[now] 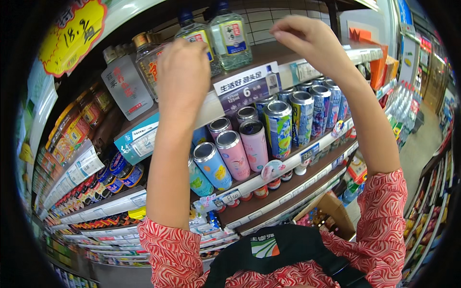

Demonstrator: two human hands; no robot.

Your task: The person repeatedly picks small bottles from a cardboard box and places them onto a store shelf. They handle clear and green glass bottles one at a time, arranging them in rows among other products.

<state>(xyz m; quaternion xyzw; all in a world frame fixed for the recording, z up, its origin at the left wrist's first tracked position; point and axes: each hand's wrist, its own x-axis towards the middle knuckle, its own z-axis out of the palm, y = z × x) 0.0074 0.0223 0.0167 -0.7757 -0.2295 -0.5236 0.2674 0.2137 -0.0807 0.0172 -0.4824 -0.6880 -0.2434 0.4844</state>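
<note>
My left hand (185,68) is raised at the upper shelf with its back to me and its fingers curled out of sight. It covers part of a clear glass bottle with a blue cap (185,18) and part of an amber-capped bottle (143,54); whether it grips anything is hidden. Beside them stands a second clear blue-capped bottle (230,41), upright on the shelf. My right hand (306,39) hovers to the right of that bottle, above the shelf board. Its fingers are bent, the thumb stands a little apart, and nothing shows in it.
A frosted grey bottle (128,86) stands at the left. A price sign (248,84) hangs on the shelf edge (210,111). Below are several drink cans (232,154). Jars (124,171) fill shelves at left. A cardboard box of bottles (336,212) stands low at right, near the aisle (423,144).
</note>
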